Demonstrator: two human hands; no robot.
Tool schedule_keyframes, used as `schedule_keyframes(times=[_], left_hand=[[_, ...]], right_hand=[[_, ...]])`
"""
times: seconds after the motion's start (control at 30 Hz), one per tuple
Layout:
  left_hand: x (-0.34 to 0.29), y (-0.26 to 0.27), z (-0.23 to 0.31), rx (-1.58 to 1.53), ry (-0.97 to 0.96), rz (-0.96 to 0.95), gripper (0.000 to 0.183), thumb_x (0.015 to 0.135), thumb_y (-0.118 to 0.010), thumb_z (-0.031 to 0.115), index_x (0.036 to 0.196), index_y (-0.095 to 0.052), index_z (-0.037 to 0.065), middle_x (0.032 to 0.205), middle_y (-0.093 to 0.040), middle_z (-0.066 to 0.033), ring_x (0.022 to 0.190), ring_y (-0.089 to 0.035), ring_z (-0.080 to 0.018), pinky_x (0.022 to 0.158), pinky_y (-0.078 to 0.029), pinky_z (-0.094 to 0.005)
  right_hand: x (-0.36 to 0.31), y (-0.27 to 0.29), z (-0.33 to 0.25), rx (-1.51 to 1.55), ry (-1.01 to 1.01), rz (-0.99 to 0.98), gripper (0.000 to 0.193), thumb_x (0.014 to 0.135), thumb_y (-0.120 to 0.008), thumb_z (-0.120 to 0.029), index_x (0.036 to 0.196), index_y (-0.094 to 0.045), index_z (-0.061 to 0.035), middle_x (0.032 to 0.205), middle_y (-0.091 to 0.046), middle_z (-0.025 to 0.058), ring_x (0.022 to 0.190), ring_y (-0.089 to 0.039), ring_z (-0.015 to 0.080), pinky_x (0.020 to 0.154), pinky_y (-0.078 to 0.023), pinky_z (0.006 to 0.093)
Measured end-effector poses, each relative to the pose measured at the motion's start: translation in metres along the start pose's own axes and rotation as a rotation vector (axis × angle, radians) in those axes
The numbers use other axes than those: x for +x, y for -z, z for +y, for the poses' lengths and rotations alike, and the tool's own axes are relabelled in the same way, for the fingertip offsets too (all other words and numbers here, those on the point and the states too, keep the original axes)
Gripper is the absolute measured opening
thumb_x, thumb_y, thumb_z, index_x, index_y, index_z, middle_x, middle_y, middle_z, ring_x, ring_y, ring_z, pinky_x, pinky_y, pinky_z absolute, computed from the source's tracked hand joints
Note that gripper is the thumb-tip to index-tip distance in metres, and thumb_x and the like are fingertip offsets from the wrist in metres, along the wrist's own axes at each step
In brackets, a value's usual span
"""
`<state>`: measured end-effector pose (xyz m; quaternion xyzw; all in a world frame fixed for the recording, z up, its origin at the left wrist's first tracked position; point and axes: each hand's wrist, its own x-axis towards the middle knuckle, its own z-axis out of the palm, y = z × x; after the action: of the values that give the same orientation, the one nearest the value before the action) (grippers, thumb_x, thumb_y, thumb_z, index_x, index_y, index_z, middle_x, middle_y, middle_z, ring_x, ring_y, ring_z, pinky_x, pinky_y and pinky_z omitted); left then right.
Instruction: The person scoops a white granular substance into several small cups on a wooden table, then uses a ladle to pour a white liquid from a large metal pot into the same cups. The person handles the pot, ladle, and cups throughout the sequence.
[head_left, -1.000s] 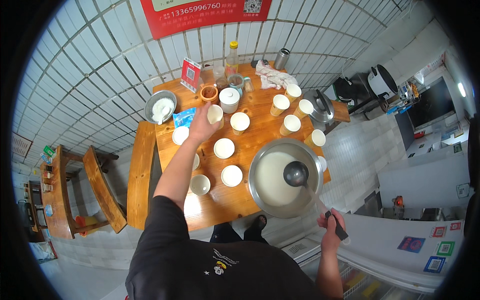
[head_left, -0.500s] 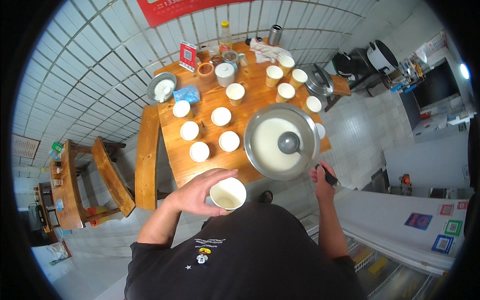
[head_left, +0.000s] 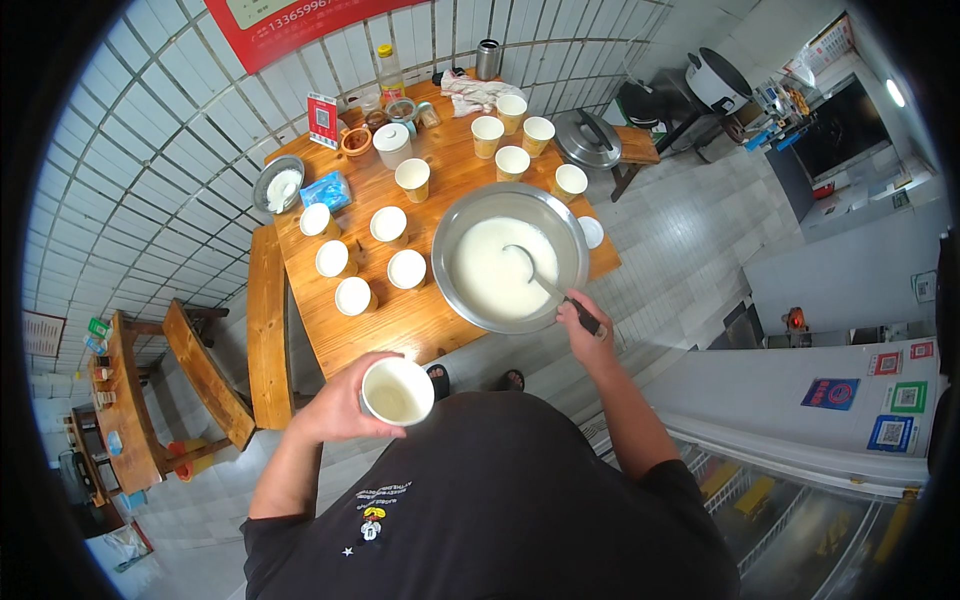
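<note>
In my left hand [head_left: 340,402] is a paper cup [head_left: 398,393], tipped slightly and held by its side in front of my chest. Its inside looks pale; whether liquid lies at the bottom I cannot tell. My right hand [head_left: 588,327] grips the dark handle of a ladle [head_left: 546,286]. The ladle's head is partly sunk in the milky white liquid [head_left: 480,270] of a large steel bowl [head_left: 573,240] at the table's near right. Several paper cups [head_left: 388,225] with white insides stand left of the bowl, and more cups [head_left: 487,135] stand behind it.
The wooden table [head_left: 420,335] also bears a blue packet [head_left: 327,191], a dish of white stuff [head_left: 284,188], a lidded white jar [head_left: 392,146], a bottle [head_left: 390,75] and a cloth [head_left: 482,95]. A lidded pot [head_left: 587,140] sits at the right; a bench [head_left: 267,330] stands left.
The ladle's head has gone from showing its whole round inside to being partly under the liquid. My left hand still holds the cup, and the whole view has shifted.
</note>
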<state>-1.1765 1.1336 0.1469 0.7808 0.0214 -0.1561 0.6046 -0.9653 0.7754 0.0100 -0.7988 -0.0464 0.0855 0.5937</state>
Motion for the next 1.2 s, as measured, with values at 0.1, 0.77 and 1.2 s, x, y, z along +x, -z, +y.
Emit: schedule_keyframes(times=[0.1, 0.77, 1.2], left_hand=[[0.025, -0.001, -0.001, 0.220, -0.101, 0.222, 0.096, 0.060, -0.099, 0.027, 0.141, -0.050, 0.004, 0.132, -0.056, -0.0148, 0.128, -0.055, -0.0307, 0.109, -0.044, -0.0407], [0.221, -0.055, -0.032, 0.329, -0.136, 0.500, 0.083, 0.070, -0.092, 0.026, 0.136, -0.053, -0.002, 0.127, -0.060, -0.0221, 0.122, -0.058, -0.0353, 0.107, -0.047, -0.0413], [0.245, -0.073, -0.010, 0.317, 0.003, 0.477, 0.075, 0.074, -0.087, 0.034, 0.135, -0.056, 0.004, 0.130, -0.058, -0.0203, 0.125, -0.055, -0.0366, 0.108, -0.045, -0.0434]], right_hand=[[0.005, 0.000, 0.002, 0.220, -0.289, 0.093, 0.036, 0.100, -0.063, -0.022, 0.129, -0.063, -0.0012, 0.095, -0.074, 0.0123, 0.078, -0.071, 0.0171, 0.072, -0.056, 0.0284], [-0.006, 0.051, -0.147, 0.350, -0.152, 0.240, 0.042, 0.102, -0.056, -0.025, 0.131, -0.056, 0.0052, 0.096, -0.073, 0.0152, 0.075, -0.070, 0.0179, 0.069, -0.055, 0.0304], [-0.025, 0.045, -0.155, 0.226, -0.062, 0.156, 0.036, 0.104, -0.056, -0.018, 0.131, -0.057, 0.0044, 0.100, -0.073, 0.0168, 0.082, -0.071, 0.0182, 0.075, -0.057, 0.0303]])
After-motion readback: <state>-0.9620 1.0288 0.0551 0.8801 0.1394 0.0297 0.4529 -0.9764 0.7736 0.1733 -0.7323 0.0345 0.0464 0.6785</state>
